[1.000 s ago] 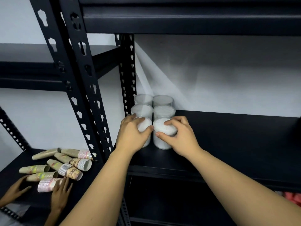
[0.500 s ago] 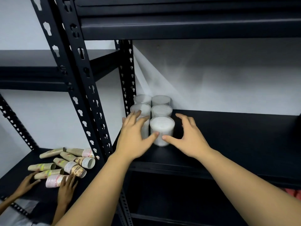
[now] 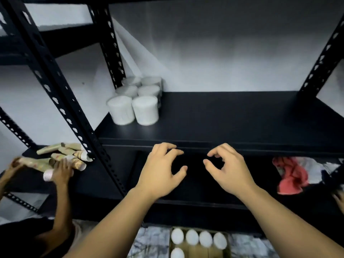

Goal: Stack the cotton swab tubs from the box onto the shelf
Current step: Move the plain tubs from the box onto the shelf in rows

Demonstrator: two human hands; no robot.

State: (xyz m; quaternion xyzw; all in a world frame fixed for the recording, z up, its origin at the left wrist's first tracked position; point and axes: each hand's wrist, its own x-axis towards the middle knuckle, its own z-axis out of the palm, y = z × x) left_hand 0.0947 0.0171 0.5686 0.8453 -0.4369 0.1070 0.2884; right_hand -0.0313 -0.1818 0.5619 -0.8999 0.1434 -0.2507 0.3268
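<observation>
1. Head view: my left hand (image 3: 161,170) and right hand (image 3: 228,170) hang empty, fingers loosely curled, in front of the shelf (image 3: 223,118) lip.
2. Shelved tubs (image 3: 136,101) sit packed at 10 o'clock against the upright (image 3: 111,43), probably to leave bare room rightward.
3. Box (image 3: 199,243) at 6 o'clock holds more tubs.

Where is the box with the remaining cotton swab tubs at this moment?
The box sits at the bottom centre of the head view, on the floor below the shelf, between the person's forearms, with five white tubs visible inside.
</observation>
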